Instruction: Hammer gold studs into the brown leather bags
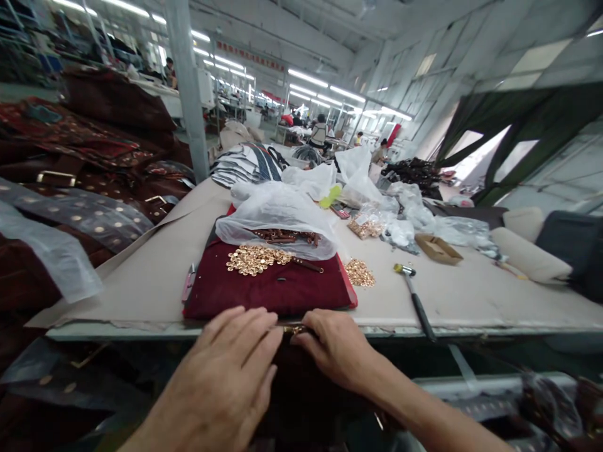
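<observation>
My left hand lies with its fingers stretched out along the top of a dark brown bag-like piece at the table's front edge. My right hand is closed, thumb and fingers pinching at a small gold metal fitting on that piece. Most of the brown piece is in shadow or behind my hands. Just beyond lies a folded maroon cloth with a heap of gold round studs on it. A brown strap pokes out from a white plastic bag holding more brown straps.
A hammer lies right of a pile of small gold parts. Farther back are a cardboard tray and plastic bags. Brown bags are heaped left, near a metal post. Several people sit far off.
</observation>
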Tool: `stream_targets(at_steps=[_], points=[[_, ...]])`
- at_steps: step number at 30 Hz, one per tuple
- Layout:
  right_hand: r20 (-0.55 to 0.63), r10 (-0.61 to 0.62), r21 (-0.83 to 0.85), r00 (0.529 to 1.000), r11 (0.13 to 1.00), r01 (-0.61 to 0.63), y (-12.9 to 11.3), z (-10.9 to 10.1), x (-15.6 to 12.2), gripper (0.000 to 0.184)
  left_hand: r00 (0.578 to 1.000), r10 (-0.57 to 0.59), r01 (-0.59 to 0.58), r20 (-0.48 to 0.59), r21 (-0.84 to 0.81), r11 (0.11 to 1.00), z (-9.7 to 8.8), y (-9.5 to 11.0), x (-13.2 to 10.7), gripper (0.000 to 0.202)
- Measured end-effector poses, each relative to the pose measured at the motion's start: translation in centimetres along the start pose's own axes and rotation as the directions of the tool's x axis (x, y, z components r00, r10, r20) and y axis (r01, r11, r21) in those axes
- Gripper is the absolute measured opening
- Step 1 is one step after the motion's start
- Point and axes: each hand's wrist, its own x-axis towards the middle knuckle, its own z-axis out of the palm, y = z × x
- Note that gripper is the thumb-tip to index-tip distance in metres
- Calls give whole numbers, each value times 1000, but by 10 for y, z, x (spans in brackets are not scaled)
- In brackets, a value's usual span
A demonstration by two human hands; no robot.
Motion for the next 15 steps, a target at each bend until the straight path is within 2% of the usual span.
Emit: stream_targets(at_steps=[3, 6, 8, 10, 12, 14, 15], points=[[-19, 30, 4, 999, 1000, -30, 15, -8, 29, 18, 996, 89, -91, 20, 142, 986, 43, 6, 2, 40], [-23, 74, 35, 997, 997, -73, 35, -5, 57, 19, 994, 97, -109, 57, 266, 958, 87, -7, 4, 49], [-12, 86, 86, 996, 993, -84, 47, -1, 69, 17, 992, 103, -121, 76, 280, 952, 108, -17, 5, 53], [-9, 74, 147, 997, 987, -72, 57, 1, 73, 13, 991, 97, -119, 97, 265, 957, 120, -24, 5, 51], [-37, 65, 203, 997, 978, -56, 68, -1, 67, 15, 987, 91, -121, 129, 247, 961, 125, -26, 5, 48], [-153, 127, 281, 980, 956, -80, 89, -5, 50, 19, 984, 68, -106, 164, 234, 966, 126, -24, 7, 48], [-237, 197, 316, 951, 941, -116, 106, -7, 37, 23, 983, 55, -96, 177, 229, 969, 125, -23, 7, 49]])
